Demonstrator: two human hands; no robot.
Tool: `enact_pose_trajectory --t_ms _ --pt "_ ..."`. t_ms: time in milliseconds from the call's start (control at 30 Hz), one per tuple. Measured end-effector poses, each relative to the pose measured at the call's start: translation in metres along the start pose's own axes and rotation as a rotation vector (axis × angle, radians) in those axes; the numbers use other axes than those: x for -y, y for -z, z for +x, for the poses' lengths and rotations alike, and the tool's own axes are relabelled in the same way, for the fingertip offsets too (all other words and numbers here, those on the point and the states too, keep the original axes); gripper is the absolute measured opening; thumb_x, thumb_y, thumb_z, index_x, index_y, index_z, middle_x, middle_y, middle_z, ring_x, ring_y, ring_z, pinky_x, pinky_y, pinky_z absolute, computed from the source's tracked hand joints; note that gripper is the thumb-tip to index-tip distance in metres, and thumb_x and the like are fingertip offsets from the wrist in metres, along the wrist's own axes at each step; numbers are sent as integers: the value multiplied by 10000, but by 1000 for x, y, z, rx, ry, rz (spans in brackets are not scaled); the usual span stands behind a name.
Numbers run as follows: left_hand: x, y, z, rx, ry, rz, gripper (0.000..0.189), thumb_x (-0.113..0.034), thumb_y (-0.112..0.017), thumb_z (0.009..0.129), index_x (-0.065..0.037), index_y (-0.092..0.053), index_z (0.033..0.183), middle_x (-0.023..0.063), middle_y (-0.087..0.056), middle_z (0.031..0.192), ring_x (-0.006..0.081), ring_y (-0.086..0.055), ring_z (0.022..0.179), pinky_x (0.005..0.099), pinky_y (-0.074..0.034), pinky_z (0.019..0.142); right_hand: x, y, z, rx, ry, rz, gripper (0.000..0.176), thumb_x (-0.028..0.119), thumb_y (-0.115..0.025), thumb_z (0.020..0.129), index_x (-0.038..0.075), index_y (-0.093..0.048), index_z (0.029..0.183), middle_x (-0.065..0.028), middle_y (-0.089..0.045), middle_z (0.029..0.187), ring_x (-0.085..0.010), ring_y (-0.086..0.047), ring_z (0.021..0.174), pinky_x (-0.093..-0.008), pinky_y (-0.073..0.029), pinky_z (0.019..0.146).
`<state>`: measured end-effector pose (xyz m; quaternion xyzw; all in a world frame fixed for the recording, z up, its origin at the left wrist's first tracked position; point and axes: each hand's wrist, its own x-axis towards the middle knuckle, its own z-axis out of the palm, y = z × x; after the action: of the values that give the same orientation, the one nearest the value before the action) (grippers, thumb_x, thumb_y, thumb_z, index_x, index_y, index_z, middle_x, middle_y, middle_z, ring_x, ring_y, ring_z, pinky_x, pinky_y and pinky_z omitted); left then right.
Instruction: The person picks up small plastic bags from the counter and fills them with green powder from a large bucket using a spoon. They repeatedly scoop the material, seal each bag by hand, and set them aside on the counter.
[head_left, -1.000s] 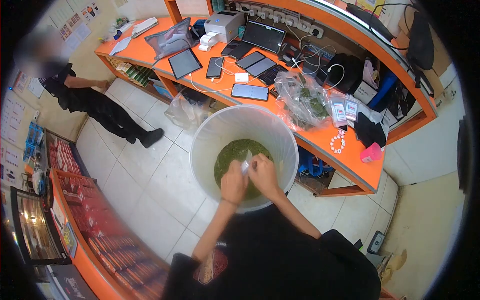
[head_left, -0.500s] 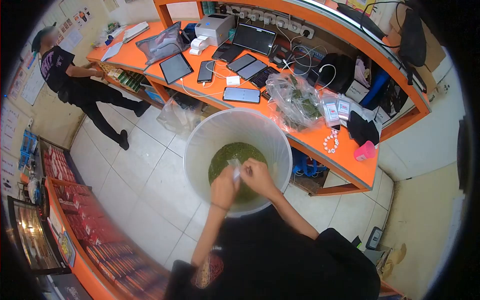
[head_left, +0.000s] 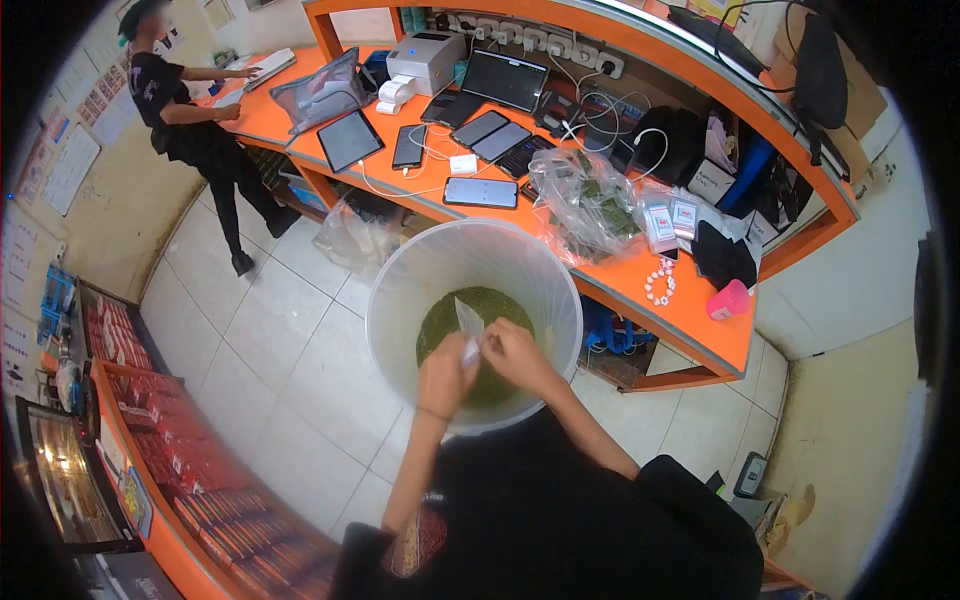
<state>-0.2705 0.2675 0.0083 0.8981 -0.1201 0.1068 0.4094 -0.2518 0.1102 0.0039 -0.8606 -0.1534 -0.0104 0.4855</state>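
Note:
A large translucent tub point(head_left: 400, 290) stands in front of me with green, fine-looking material point(head_left: 436, 325) at its bottom. Above it, my left hand point(head_left: 446, 378) is closed on a small clear plastic bag point(head_left: 468, 316), whose pointed end sticks up past the fingers. My right hand point(head_left: 514, 352) pinches the bag's right side, its fingertips close to the left hand. The part of the bag between my fingers is mostly hidden.
An orange desk point(head_left: 690, 325) carries phones, a tablet point(head_left: 350, 140), a laptop point(head_left: 503, 80), a label printer point(head_left: 426, 62), a plastic bag of green leaves point(head_left: 590, 205) and a pink cup point(head_left: 729, 299). A person point(head_left: 190, 120) stands at its far left end. Shelves of red packets point(head_left: 180, 440) line the left.
The bag's clear end now stands higher and more pointed above my fingers. The other person has straightened up, with hands now on the desk top.

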Motion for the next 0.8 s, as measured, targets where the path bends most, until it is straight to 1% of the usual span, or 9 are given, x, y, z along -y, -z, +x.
enact_pose_trajectory --t_ms 133,367,467,533,600,633,667,733,800 --pt "0 -6 -4 -32 -19 64 196 -176 -691 831 -40 -611 947 168 -649 856 388 -636 767 453 -503 653 -4 -2 0 -14 57 -158 200 165 -594 890 -30 -590 844 -167 -567 807 -345 -599 730 -423 -474 668" --pt "5 -2 -10 -22 -73 97 217 -182 -713 809 -47 -611 946 151 -657 850 377 -640 737 443 -502 608 1 4 0 41 65 34 195 160 -589 891 -27 -585 834 -176 -552 763 -352 -578 683 -438 -447 637" --pt "1 3 -8 -24 -51 47 217 -189 -719 803 -34 -601 898 177 -642 800 394 -630 723 447 -491 599 3 4 1 32 82 68 209 161 -602 878 -29 -583 792 -178 -547 743 -353 -572 661 -435 -447 623" --pt "2 4 -7 -33 72 136 228 -159 -724 769 -35 -595 910 200 -629 837 407 -627 741 459 -502 636 2 -2 -2 22 62 75 221 166 -613 868 -29 -582 767 -178 -543 732 -353 -568 651 -427 -453 616" --pt "0 6 -5 -51 125 164 215 -152 -717 778 -27 -592 902 210 -629 828 414 -624 740 463 -500 638 1 -21 -8 -122 122 -18 260 183 -631 848 -27 -572 708 -174 -532 711 -335 -563 636 -406 -469 618" --pt "-1 7 -4 -68 179 193 203 -145 -710 787 -20 -590 895 219 -630 818 421 -621 739 466 -499 641 0 -22 -9 -115 126 -122 225 184 -643 836 -18 -558 787 -164 -528 720 -312 -566 633 -398 -484 629" --pt "0 6 -4 -70 178 195 203 -145 -710 787 -20 -590 895 219 -630 818 421 -621 739 466 -499 641 -3 -20 -7 -115 129 -121 225 184 -643 836 -18 -558 787 -164 -528 720 -312 -566 633 -398 -484 629" --pt "-3 3 -5 -134 125 25 184 -125 -696 802 -13 -582 892 218 -632 790 416 -624 724 453 -498 635 5 -10 0 -95 -26 37 226 135 -652 824 3 -512 944 -150 -538 738 -281 -581 639 -396 -482 617" --pt "-12 2 -4 -151 194 -130 178 -117 -693 802 -14 -580 893 203 -632 770 405 -624 704 441 -500 634 10 -6 3 -81 -24 139 252 103 -653 816 26 -499 1000 -130 -542 732 -247 -572 634 -364 -466 609"
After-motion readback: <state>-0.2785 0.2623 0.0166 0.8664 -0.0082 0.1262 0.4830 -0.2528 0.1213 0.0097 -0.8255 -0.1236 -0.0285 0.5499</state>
